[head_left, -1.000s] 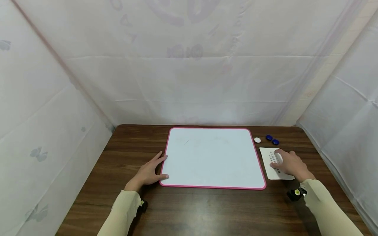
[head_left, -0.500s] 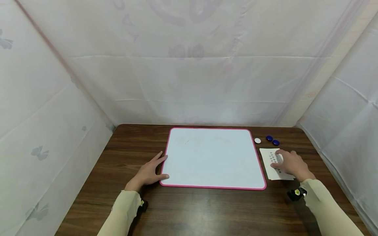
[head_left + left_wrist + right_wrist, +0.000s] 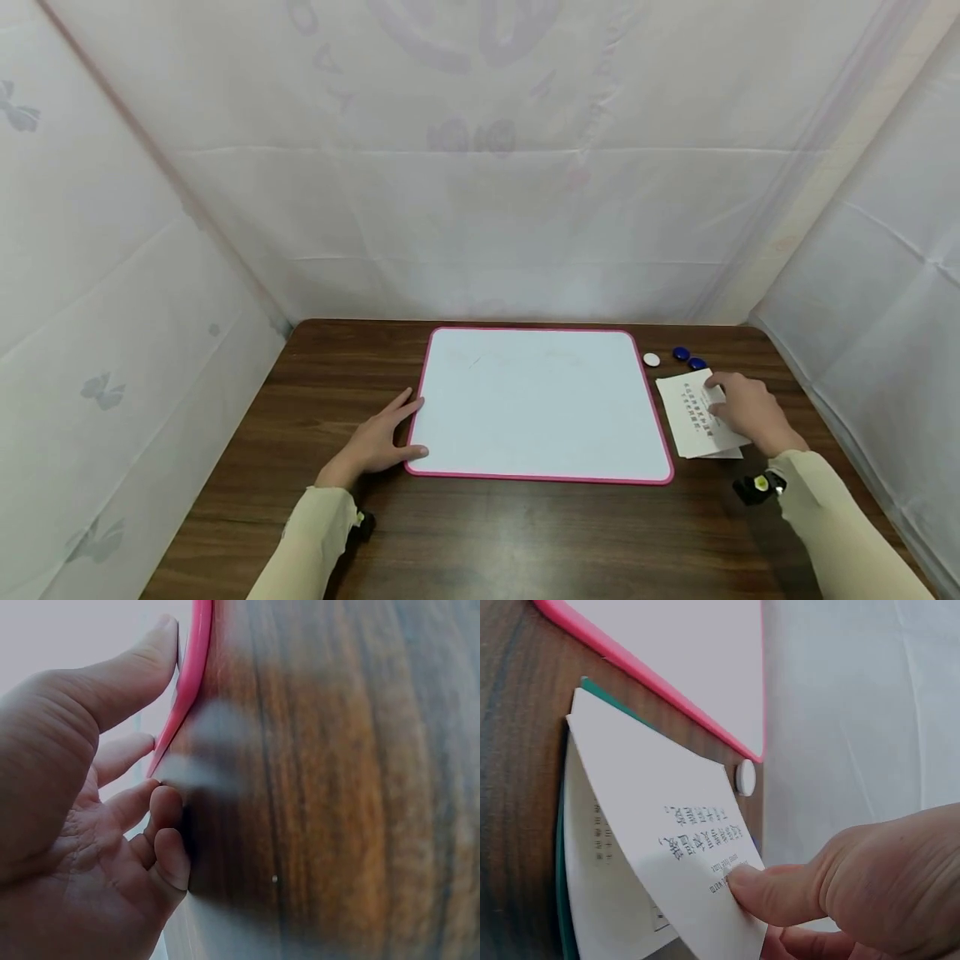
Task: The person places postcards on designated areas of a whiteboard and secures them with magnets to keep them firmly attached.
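Note:
A white card printed with characters [image 3: 688, 410] is pinched between the thumb and fingers of my right hand [image 3: 752, 414]. In the right wrist view this card [image 3: 637, 761] tilts up at an angle off another printed card [image 3: 592, 907], which lies beneath it with a green edge showing. My left hand [image 3: 372, 443] rests at the left edge of a pink-framed whiteboard [image 3: 536, 408], fingers spread. The left wrist view has the thumb [image 3: 142, 675] on the pink frame [image 3: 195, 660], with the little fingers lower on the wood.
Beyond the cards lie a white round magnet [image 3: 651, 360] and two blue round magnets [image 3: 681, 353], beside the whiteboard's right edge. The brown wooden table [image 3: 510, 542] is enclosed by white cloth walls [image 3: 465, 217] at the back and both sides.
My right hand has shifted slightly right and lifted the top card, turning it askew from the one beneath. The left hand stays at the whiteboard's edge.

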